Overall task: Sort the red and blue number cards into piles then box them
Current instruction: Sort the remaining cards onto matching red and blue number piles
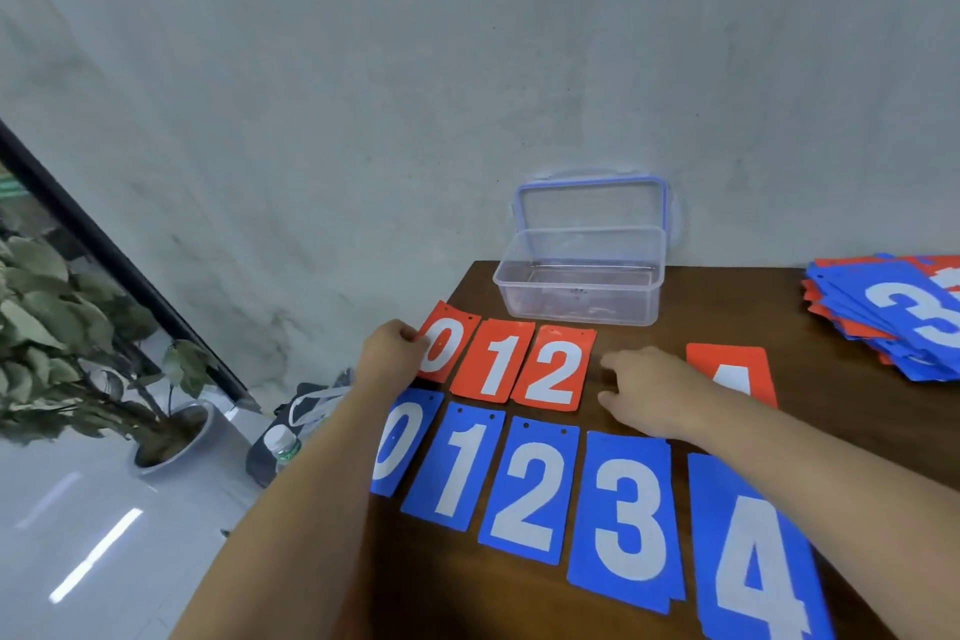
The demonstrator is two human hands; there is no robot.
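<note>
My left hand (392, 353) pinches the rectangular red 0 card (451, 335), probably squaring its row on the brown wooden table (641, 335); my right hand (647, 387) rests relaxed, empty, beside the red 2 card (553, 369).

A potted plant (47, 322), bottle (279, 442) and bag (306, 395) occupy the floor (78, 535).

White digits are the only marks that can be read. The left grip (395, 348) pinches the left edge of the red 0 card (445, 346). Just right of it lie the red 1 card (496, 361) and the red 2 card (553, 369). The right grip (649, 390) rests between the red 2 card and the red 4 card (727, 360), half hiding that digit. Nearer the person than both grips runs a row: blue 0 card (405, 442), blue 1 card (460, 468), blue 2 card (530, 489), blue 3 card (626, 509), blue 4 card (758, 561). Far right of the right grip, the card pile (852, 312) shows a 3 on its blue top card.
</note>
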